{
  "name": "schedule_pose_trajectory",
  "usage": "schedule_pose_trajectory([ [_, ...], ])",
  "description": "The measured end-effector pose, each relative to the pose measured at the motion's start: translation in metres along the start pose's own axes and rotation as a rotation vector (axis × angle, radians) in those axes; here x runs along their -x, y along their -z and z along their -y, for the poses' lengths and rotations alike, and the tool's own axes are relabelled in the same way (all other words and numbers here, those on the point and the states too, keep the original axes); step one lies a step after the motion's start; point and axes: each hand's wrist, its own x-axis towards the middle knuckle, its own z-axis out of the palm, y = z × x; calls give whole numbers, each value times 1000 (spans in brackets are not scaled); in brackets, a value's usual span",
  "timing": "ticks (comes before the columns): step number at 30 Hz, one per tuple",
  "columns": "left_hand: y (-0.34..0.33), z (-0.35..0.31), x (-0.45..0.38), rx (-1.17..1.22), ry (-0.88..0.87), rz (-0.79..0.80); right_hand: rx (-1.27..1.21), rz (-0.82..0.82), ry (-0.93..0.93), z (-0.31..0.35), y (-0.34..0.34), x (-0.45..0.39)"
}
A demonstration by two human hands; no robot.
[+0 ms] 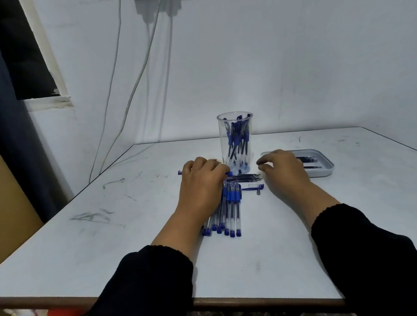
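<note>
A white wall with two hanging cables (123,89) fills the upper frame. Below it lies a white, scuffed, matte table (109,238) with a brown edge.

At centre stands one clear plastic cup (236,141), round and tall, packed with blue-gripped pens too crowded to count. Just below centre, seven clear-barrelled pens (228,213) with blue end plugs lie side by side, partly under the left wrist.

The left hand (201,180) curls round one blue pen (229,173) held crosswise, its ends showing on either side of the fist. The right hand (284,169), right of centre, hangs loosely curled and holds nothing.

Between the hands lie a bundle of thin dark refills (246,177), one loose blue cap (252,187) and one small grey piece (258,192). At the right, one grey tray (326,168) with rounded corners holds more refills.
</note>
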Motion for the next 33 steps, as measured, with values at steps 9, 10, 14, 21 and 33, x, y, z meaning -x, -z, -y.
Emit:
schedule_pose_trajectory([
  [9,0,0,-1,13,-2,8,241,383,-217,-20,54,-44],
  [10,0,0,-2,13,0,14,278,423,-205,-20,54,-46],
  [14,1,-1,-1,18,1,30,330,455,-215,-24,49,-48],
  [21,2,-1,-1,25,5,38,364,386,-243,-19,43,-45],
  [33,3,0,0,36,20,43,158,158,43,-5,51,-12],
])
